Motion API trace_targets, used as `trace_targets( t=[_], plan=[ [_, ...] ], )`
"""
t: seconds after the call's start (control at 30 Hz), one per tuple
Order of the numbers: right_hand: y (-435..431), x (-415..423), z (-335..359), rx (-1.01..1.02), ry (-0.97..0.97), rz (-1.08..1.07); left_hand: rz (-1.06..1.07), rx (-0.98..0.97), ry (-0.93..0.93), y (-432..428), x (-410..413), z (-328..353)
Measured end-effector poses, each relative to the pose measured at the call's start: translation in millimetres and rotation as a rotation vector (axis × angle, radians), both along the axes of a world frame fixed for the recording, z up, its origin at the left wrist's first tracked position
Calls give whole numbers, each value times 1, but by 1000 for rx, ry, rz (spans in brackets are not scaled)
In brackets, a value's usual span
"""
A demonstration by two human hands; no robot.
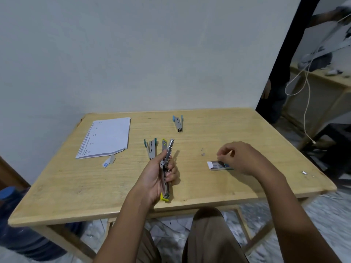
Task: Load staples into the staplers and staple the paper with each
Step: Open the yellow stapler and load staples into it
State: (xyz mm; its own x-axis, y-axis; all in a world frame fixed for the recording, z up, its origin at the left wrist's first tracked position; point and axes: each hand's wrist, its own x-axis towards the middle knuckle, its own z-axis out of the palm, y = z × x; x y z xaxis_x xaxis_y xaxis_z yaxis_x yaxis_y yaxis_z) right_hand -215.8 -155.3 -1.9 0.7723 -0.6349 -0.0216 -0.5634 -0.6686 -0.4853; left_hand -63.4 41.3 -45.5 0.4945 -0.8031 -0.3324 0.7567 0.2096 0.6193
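Now in hand: loading, as I read it. The yellow stapler (pixel 165 168) is swung open with its metal channel bared.
Stapler place: held over the near middle of the worktop (pixel 228 130), yellow tail toward me, head pointing away.
Left hand (pixel 157 177): fingers (pixel 171 174) curled round the stapler's middle, gripping it.
Right hand (pixel 241 158): fingers (pixel 221 153) drawn narrow to a pinch just above the box (pixel 219 165). I cannot tell whether a strip of staples sits between them.
Box: open, flat on the worktop, right of the stapler and apart from it.
Next move: I judge a strip must be laid lengthwise into the channel, legs down, and the top then shut.
Risk: a strip set in askew would likely jam.
Others waiting: teal stapler (pixel 151 149) just beside the yellow one's head, blue stapler (pixel 178 123) farther back, paper (pixel 106 137) at the far left.
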Motion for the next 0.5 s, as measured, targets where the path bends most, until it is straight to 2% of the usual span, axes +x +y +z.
trace_targets(
  t=[0.1,0.27,0.5],
  plan=[
    [4,-5,-9,-36,96,90,2,20,-18,0,2,-4],
    [9,-3,-11,-87,88,157,1,10,-24,1,1,-3],
    [-1,5,-4,-42,206,237,-4,5,-31,2,1,-3]
  ],
)
